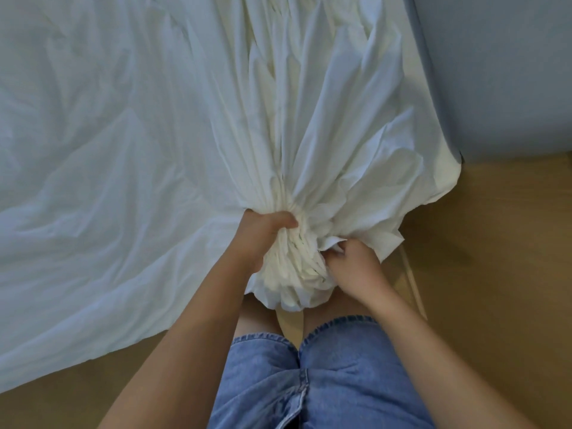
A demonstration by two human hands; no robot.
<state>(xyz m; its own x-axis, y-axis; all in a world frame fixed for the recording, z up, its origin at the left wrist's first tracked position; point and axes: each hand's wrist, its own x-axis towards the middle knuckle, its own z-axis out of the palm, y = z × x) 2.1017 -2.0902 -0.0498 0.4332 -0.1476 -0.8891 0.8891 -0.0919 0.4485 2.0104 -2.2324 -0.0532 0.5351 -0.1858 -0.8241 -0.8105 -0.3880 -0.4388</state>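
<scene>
Both my left grip [263,235] and right grip [353,266] are squeezing the soft, light sheet [185,125] at its bunched end.

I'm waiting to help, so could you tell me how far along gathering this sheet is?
Done: the near end of the white sheet is bunched into pleats. In hand: the left hand grips the bunch, the right hand pinches a loose fold beside it. Left: most of it lies spread out, ungathered.

sheet [139,134] spread ahead, bunched end between left hand [263,235] and right hand [353,264], above knees [309,308]
</scene>
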